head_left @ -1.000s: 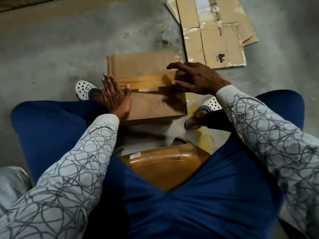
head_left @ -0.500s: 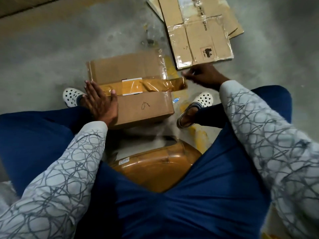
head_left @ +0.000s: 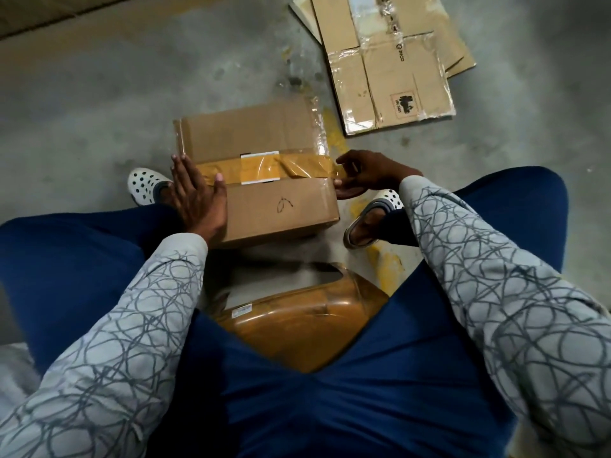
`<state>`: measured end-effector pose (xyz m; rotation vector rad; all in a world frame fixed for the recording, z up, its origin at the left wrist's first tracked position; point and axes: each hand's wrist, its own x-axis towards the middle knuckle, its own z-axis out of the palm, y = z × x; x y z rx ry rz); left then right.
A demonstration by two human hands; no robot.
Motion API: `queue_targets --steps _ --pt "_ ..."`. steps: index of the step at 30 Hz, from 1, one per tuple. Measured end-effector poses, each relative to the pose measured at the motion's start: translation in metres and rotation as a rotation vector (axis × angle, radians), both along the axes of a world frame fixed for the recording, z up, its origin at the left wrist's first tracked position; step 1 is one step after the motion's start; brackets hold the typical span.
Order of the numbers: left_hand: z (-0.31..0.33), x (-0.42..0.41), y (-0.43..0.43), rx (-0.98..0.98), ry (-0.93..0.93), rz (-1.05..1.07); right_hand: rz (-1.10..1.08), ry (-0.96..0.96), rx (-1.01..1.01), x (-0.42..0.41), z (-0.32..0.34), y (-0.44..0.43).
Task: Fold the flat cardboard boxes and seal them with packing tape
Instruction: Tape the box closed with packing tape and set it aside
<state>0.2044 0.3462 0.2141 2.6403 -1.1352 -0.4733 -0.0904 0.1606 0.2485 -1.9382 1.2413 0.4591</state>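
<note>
You wear pale grey sleeves (head_left: 132, 325) scribbled with darker looping lines, deep blue trousers (head_left: 330, 408) and white clogs (head_left: 145, 186) dotted with holes.

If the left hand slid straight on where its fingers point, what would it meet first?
The left hand lies flat on the tape at the left end of the box, fingers pointing away from the person. Ahead is a little more box top, then concrete floor; the way looks free.

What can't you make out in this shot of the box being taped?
Head view only.
The tape: its right end covered by the right hand pinching it.
The box: left edge under the left hand.
The flat cardboard: far end cut off by the frame's top; label print too small.
</note>
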Motion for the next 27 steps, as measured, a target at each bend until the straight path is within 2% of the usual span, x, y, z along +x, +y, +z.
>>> queue_targets --steps 3,8,11,15,20,22,27 --pt "0.0 0.001 0.001 -0.011 0.02 -0.001 -0.114 -0.088 0.095 -0.001 -0.003 0.0" --pt "-0.002 0.004 0.003 0.004 0.004 -0.005 -0.094 -0.142 0.091 -0.012 0.029 -0.011" --pt "0.0 0.002 0.001 0.016 0.005 0.001 0.035 -0.127 -0.106 -0.011 0.067 -0.022" --pt "0.002 0.002 0.002 0.029 0.039 -0.011 0.083 -0.173 -0.35 -0.003 0.105 -0.026" --pt "0.0 0.007 0.002 0.005 0.1 -0.001 0.111 -0.143 -0.541 0.0 0.108 -0.025" --pt "-0.001 0.008 0.003 -0.002 0.099 0.002 0.098 -0.101 -0.528 -0.001 0.099 -0.029" --pt "-0.004 0.008 0.0 0.014 0.094 0.009 0.017 0.023 -0.269 -0.005 0.05 -0.031"
